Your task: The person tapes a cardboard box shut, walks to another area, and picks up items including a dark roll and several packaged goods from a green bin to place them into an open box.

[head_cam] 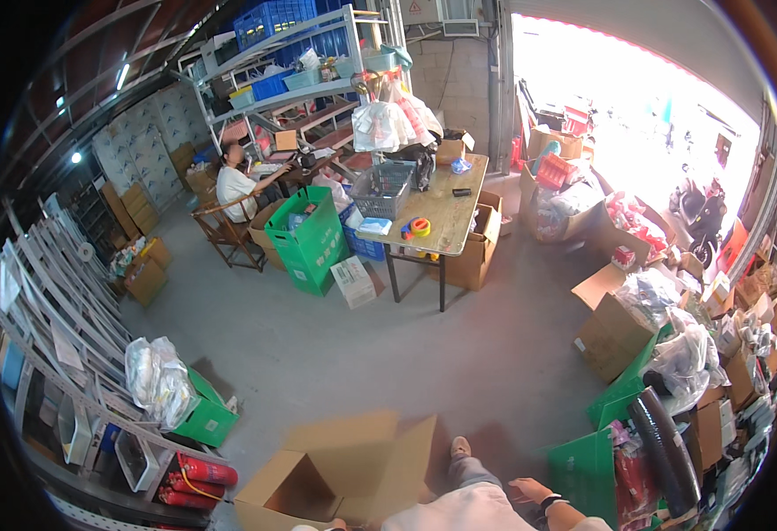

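An open cardboard box [342, 464] with raised flaps is at the bottom centre, beside my body. My left hand [337, 524] barely shows at the bottom edge, against the box's near side; its fingers are mostly cut off, so its grip cannot be told. My right hand [529, 490], with a dark band on the wrist, hangs to the right of my white shirt with loosely bent fingers and nothing visible in it. Right of that hand is a green box [582, 474] with red packages and a black wrapped roll [664, 451] in it.
A wooden-topped table [455, 212] bears a grey basket [383, 189] and tape. A person [236, 186] sits at a desk behind a green box [305, 242]. Red fire extinguishers [199, 481] lie by the left racks. Filled cartons and bags line the right.
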A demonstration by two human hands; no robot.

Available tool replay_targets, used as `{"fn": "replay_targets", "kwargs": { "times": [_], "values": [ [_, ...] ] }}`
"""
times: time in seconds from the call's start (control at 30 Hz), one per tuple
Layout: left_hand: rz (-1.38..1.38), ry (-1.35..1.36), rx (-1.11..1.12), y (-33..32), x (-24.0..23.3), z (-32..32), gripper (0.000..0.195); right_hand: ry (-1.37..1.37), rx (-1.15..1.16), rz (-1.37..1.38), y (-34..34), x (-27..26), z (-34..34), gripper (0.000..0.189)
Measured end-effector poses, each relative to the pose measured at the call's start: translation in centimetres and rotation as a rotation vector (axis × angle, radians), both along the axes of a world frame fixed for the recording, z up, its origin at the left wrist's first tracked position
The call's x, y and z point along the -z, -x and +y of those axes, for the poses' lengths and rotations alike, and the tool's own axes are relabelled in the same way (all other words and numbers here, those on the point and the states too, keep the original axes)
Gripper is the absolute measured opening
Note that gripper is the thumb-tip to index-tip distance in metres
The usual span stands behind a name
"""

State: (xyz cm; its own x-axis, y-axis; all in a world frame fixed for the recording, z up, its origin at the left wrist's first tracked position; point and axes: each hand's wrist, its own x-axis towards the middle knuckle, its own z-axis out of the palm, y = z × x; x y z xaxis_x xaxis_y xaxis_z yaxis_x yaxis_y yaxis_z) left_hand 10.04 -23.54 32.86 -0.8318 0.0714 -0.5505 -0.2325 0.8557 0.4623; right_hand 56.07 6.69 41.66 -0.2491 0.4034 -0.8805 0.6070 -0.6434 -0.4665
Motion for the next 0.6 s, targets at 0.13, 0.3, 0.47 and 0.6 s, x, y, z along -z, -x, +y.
{"fn": "replay_targets", "kwargs": {
  "times": [0.13,0.3,0.47,0.6],
  "values": [
    [0.094,-0.014,0.034,1.7,-3.7,2.7,0.028,-0.257,-0.484,-0.644,1.1,14.1,0.1,0.039],
    [0.161,-0.040,0.154,2.4,-7.0,8.4,0.029,-0.359,-1.064,0.018,7.0,17.5,2.4,0.034],
    [0.223,-0.045,0.182,3.9,-9.8,12.9,0.030,-0.574,-1.259,-0.132,7.8,15.8,10.7,0.038],
    [0.257,-0.009,0.285,6.0,-11.2,15.4,0.030,-0.633,-0.769,-0.257,13.3,11.8,6.9,0.047]
  ]
}}
